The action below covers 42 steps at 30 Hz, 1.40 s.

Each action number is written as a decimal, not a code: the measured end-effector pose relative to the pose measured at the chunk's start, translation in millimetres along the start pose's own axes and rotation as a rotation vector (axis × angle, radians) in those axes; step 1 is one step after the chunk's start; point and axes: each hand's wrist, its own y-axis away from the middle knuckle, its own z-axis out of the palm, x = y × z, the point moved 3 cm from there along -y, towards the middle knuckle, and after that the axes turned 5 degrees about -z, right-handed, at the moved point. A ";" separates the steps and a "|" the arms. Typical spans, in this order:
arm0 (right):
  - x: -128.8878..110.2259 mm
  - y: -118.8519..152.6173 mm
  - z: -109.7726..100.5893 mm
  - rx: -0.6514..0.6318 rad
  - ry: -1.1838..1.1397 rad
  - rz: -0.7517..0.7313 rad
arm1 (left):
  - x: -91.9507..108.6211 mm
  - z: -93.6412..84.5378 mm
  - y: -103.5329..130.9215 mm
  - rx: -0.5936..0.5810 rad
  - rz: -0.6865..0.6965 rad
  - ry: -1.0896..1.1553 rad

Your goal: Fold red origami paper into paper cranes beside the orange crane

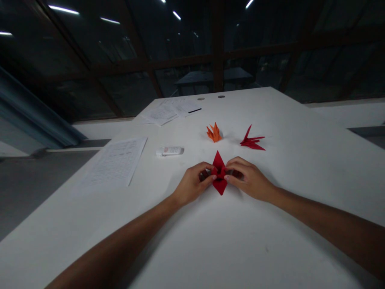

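A red folded paper piece [219,185] is held above the near middle of the white table, its two pointed ends facing away from me and toward me. My left hand [194,181] pinches its left side between thumb and fingers. On the opposite side, my right hand [249,178] grips it the same way. Between the fingertips the paper's middle looks open and dark. Just beyond my hands stands an orange folded paper figure [214,133] with several points. A red folded paper figure [253,142] with thin spikes lies to its right.
Left of my hands lies a white bottle or tube [170,151] with small print. A printed sheet [116,162] rests at the table's left edge, with more papers [164,113] farther back. Two small round objects, one a dark disc [221,96], sit near the far edge of the table [195,245].
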 end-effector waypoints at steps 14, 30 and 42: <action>-1.0 -1.6 -0.6 0.009 0.026 0.066 | -6.9 -4.5 -4.0 0.082 -0.088 0.190; 2.2 0.9 3.6 -0.051 0.055 0.105 | -22.5 -24.1 -14.3 0.327 -0.085 0.170; -1.3 4.3 4.7 -0.097 0.133 0.044 | -26.3 -56.7 -101.2 0.411 -0.038 -0.238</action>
